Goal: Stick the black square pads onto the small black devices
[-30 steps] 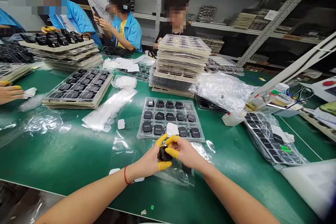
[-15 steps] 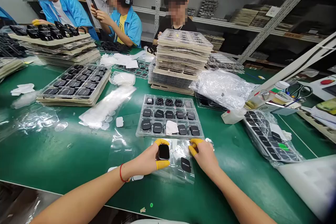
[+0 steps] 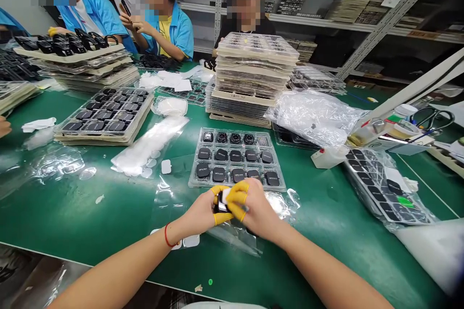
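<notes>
My left hand (image 3: 201, 208), wearing yellow finger cots, grips a square black watch case (image 3: 219, 203) by its edges. Against the watch's face, my right hand (image 3: 255, 206) presses a small white wipe (image 3: 225, 195) between yellow-covered fingertips; motion blurs those fingers a little. Just beyond both hands lies a clear plastic tray (image 3: 192, 185). Its pockets hold black square covers (image 3: 235, 155) with printed lettering, and watch cases (image 3: 235, 138) in the back row. Clear plastic film (image 3: 239, 241) is spread beneath my hands, partly hidden by them.
A tall stack of trays (image 3: 250, 82) stands behind the near tray, with bubble wrap (image 3: 311, 116) beside it. To the left are another filled tray stack (image 3: 97, 130) and a heap of clear film (image 3: 148, 145). A bagged tray (image 3: 377, 188) lies right. Co-workers sit across the table.
My right hand has moved left from the plastic film to the watch. The white wipe that lay on the tray is now in its fingers, against the watch's face.
</notes>
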Demonstrator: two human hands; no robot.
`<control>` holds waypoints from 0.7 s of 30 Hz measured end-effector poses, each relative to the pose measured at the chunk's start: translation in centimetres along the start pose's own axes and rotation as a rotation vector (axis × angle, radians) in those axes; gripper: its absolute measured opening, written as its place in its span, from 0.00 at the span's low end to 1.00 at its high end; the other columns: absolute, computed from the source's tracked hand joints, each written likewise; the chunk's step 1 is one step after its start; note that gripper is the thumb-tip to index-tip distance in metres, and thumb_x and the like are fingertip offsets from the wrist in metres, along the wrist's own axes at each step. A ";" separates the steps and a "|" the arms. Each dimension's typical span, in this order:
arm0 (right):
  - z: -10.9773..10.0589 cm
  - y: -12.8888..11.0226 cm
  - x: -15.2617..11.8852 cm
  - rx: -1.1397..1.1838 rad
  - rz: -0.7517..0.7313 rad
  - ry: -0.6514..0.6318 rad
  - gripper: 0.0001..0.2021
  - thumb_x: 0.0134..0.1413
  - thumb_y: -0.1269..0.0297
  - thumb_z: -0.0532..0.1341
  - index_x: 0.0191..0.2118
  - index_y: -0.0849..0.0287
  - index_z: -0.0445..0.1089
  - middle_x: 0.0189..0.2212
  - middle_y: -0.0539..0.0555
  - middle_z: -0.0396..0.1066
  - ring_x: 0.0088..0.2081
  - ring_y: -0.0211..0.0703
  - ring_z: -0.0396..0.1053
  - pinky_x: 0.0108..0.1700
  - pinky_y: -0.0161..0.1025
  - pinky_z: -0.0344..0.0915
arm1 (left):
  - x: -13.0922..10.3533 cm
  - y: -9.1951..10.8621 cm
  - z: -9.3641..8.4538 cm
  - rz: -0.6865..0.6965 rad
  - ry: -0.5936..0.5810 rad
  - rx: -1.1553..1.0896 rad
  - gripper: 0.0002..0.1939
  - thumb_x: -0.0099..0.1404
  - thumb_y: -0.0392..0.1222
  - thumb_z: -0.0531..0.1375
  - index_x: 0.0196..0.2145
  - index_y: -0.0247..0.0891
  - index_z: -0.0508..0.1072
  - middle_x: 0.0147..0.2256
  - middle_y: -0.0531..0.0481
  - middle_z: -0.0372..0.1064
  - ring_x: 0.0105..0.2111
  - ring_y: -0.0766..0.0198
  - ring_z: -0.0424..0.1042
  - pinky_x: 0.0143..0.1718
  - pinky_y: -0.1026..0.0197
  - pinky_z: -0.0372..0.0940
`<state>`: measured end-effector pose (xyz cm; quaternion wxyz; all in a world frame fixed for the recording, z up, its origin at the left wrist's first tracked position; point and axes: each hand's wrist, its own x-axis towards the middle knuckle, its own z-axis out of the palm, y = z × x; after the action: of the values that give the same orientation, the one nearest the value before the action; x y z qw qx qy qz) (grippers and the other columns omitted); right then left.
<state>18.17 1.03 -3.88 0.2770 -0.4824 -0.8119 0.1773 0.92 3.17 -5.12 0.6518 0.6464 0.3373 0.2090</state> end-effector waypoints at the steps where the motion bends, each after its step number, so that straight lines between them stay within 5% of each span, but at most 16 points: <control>1: 0.0 -0.6 -0.5 0.014 -0.084 -0.013 0.06 0.56 0.70 0.56 0.33 0.54 0.70 0.33 0.51 0.69 0.36 0.41 0.60 0.43 0.42 0.53 | 0.0 0.0 0.0 0.042 -0.006 0.047 0.19 0.54 0.34 0.61 0.45 0.38 0.64 0.36 0.51 0.66 0.32 0.65 0.65 0.32 0.64 0.62; 7: 0.7 -0.7 -0.7 -0.002 -0.143 0.173 0.06 0.57 0.68 0.57 0.35 0.53 0.71 0.28 0.50 0.66 0.33 0.40 0.57 0.40 0.42 0.52 | -0.1 0.4 -0.3 0.042 0.024 -0.020 0.22 0.56 0.36 0.61 0.49 0.38 0.62 0.40 0.49 0.67 0.36 0.63 0.67 0.37 0.63 0.64; 11: 1.4 -0.4 -0.5 -0.063 -0.192 0.133 0.07 0.56 0.70 0.56 0.35 0.54 0.71 0.26 0.50 0.67 0.31 0.39 0.57 0.39 0.42 0.52 | 0.0 0.3 -0.5 0.068 -0.014 0.024 0.22 0.55 0.35 0.62 0.48 0.38 0.64 0.42 0.48 0.67 0.37 0.62 0.67 0.37 0.62 0.64; 16: 0.0 1.8 0.4 -0.009 0.152 0.198 0.07 0.57 0.64 0.57 0.38 0.56 0.70 0.33 0.53 0.71 0.38 0.44 0.62 0.43 0.46 0.56 | 0.2 0.0 -0.4 -0.044 0.055 -0.095 0.23 0.55 0.39 0.64 0.48 0.38 0.63 0.33 0.51 0.68 0.31 0.62 0.69 0.33 0.61 0.66; 18: -1.7 2.8 0.3 0.126 0.324 0.125 0.11 0.55 0.62 0.58 0.44 0.56 0.69 0.40 0.55 0.71 0.43 0.46 0.64 0.46 0.47 0.58 | 0.1 0.2 -0.9 -0.061 0.137 -0.195 0.28 0.56 0.41 0.65 0.52 0.40 0.59 0.34 0.50 0.68 0.32 0.61 0.71 0.36 0.58 0.68; 21: -4.1 2.9 -0.3 0.343 0.432 -0.166 0.17 0.52 0.60 0.60 0.49 0.54 0.67 0.41 0.53 0.70 0.43 0.45 0.67 0.45 0.44 0.63 | -0.2 1.0 -2.0 0.002 0.240 -0.306 0.31 0.55 0.40 0.66 0.52 0.40 0.58 0.37 0.47 0.70 0.38 0.58 0.73 0.43 0.55 0.67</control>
<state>22.75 2.18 -2.37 0.2428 -0.5742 -0.6684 0.4057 -0.52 4.52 -3.95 0.6975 0.5104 0.3762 0.3339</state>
